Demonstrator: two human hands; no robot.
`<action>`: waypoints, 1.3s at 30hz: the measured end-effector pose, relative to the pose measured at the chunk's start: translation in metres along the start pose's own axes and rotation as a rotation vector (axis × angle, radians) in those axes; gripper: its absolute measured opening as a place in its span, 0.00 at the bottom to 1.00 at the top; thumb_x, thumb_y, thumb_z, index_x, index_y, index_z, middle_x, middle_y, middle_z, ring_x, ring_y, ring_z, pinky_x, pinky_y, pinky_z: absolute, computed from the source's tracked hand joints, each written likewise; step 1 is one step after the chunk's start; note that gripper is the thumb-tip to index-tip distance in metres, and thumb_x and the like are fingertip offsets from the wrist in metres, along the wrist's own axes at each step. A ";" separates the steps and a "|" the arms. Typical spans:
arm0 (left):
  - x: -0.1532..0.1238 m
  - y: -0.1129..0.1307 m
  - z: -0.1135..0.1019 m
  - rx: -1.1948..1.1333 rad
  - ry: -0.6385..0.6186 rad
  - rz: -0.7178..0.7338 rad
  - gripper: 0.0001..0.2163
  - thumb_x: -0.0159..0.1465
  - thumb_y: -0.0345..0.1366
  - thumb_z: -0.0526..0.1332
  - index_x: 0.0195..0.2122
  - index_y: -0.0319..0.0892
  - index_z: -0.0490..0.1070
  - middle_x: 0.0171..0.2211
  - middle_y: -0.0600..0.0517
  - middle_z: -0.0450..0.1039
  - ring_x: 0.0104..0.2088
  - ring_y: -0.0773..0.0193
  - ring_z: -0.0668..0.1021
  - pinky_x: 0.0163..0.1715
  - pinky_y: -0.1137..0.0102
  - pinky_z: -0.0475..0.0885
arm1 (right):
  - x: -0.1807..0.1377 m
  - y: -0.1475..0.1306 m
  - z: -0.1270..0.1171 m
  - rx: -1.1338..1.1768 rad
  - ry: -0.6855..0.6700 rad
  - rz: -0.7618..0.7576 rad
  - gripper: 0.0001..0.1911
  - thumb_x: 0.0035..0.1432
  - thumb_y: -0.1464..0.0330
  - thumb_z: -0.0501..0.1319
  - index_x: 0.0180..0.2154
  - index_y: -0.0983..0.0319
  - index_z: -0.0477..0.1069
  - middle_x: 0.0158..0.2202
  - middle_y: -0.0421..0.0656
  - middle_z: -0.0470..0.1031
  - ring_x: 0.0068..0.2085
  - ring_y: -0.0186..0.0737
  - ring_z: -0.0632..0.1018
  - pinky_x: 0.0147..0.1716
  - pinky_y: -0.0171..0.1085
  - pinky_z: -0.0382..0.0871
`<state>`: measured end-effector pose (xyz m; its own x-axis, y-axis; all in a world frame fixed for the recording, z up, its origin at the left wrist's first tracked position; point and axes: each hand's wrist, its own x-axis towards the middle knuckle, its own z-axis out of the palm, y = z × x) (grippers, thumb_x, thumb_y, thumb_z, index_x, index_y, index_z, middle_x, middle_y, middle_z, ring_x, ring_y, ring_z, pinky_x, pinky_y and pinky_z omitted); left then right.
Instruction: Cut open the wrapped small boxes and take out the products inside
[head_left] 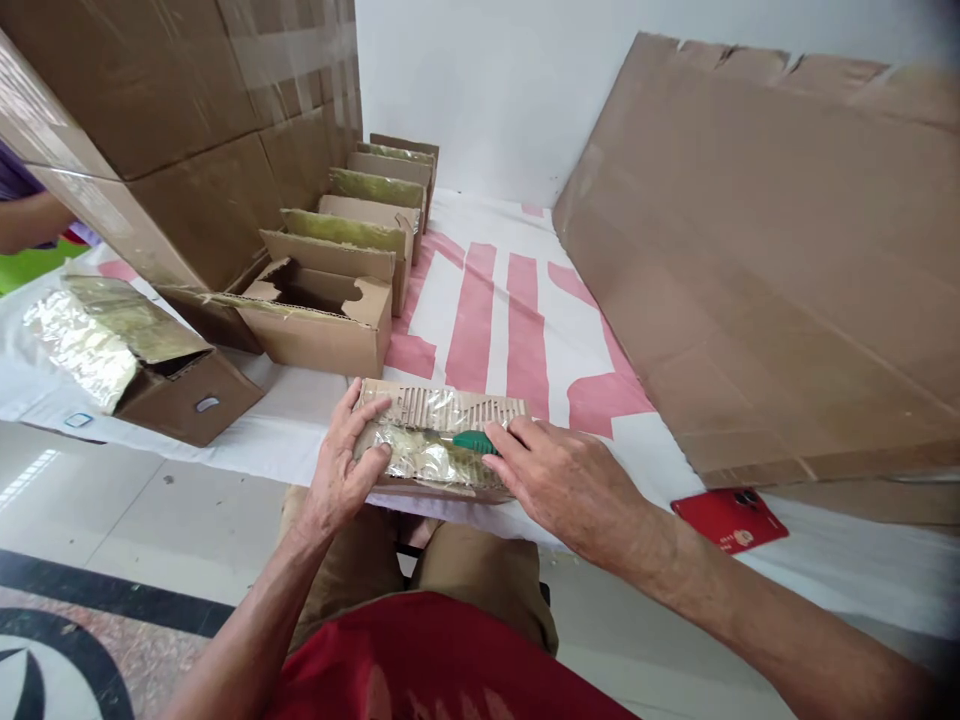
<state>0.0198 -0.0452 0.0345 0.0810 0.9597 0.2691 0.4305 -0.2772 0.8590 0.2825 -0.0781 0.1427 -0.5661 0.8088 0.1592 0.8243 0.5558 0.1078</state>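
A small cardboard box (439, 466) lies at the table's front edge, shiny clear tape along its top and rows of slit-like marks on the far strip. At its left end, my left hand (346, 465) grips it, thumb and fingers on the top. My right hand (574, 485) is closed around a green-handled cutter (472, 441), which points left along the seam between the top flaps. The blade's tip is hard to make out against the tape.
Several open cardboard boxes (319, 335) stand in a row behind, beside stacked cartons (210, 200). A taped box (187, 395) sits at left. On the right are a large cardboard sheet (765, 260) and a red phone (731, 520). Another person's arm (34, 222) shows far left.
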 end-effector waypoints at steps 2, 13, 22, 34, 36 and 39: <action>0.000 -0.001 0.001 -0.010 0.005 -0.018 0.24 0.61 0.39 0.60 0.59 0.46 0.76 0.74 0.42 0.57 0.74 0.42 0.60 0.70 0.40 0.57 | -0.003 -0.007 -0.002 -0.019 0.002 0.028 0.14 0.76 0.65 0.51 0.41 0.60 0.74 0.32 0.47 0.76 0.30 0.43 0.76 0.25 0.41 0.63; 0.001 -0.001 -0.001 0.007 0.051 -0.049 0.23 0.60 0.39 0.60 0.56 0.45 0.78 0.72 0.43 0.61 0.73 0.42 0.64 0.70 0.42 0.60 | -0.052 0.036 -0.017 -0.022 0.003 0.159 0.23 0.77 0.57 0.46 0.39 0.58 0.76 0.28 0.47 0.76 0.24 0.43 0.73 0.23 0.42 0.58; -0.009 0.004 -0.001 0.093 0.149 0.061 0.24 0.65 0.43 0.62 0.63 0.47 0.70 0.70 0.43 0.64 0.70 0.46 0.67 0.69 0.48 0.63 | -0.123 0.087 0.057 0.200 0.270 0.652 0.21 0.73 0.56 0.53 0.54 0.58 0.77 0.45 0.49 0.84 0.41 0.52 0.84 0.37 0.46 0.77; -0.038 0.026 -0.009 0.201 0.199 -0.175 0.27 0.66 0.51 0.62 0.61 0.40 0.72 0.56 0.41 0.79 0.54 0.48 0.82 0.53 0.56 0.78 | -0.084 0.083 0.091 0.470 0.242 0.448 0.22 0.72 0.58 0.55 0.61 0.58 0.73 0.61 0.52 0.76 0.62 0.55 0.76 0.59 0.54 0.71; -0.038 0.026 -0.009 0.226 0.185 -0.221 0.28 0.65 0.52 0.62 0.61 0.40 0.73 0.56 0.42 0.79 0.54 0.48 0.81 0.55 0.57 0.78 | -0.056 0.078 0.063 0.601 0.200 0.336 0.24 0.71 0.61 0.56 0.65 0.55 0.68 0.68 0.48 0.70 0.68 0.52 0.71 0.64 0.53 0.69; -0.039 0.026 -0.007 0.244 0.206 -0.272 0.29 0.64 0.54 0.63 0.61 0.42 0.74 0.56 0.43 0.80 0.56 0.46 0.81 0.55 0.56 0.78 | -0.017 0.075 0.040 0.723 0.022 0.215 0.28 0.66 0.66 0.59 0.67 0.52 0.67 0.70 0.44 0.68 0.69 0.50 0.71 0.65 0.53 0.69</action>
<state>0.0216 -0.0899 0.0497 -0.2357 0.9603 0.1492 0.6136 0.0279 0.7892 0.3542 -0.0428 0.1088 -0.3866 0.9138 0.1247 0.7059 0.3802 -0.5976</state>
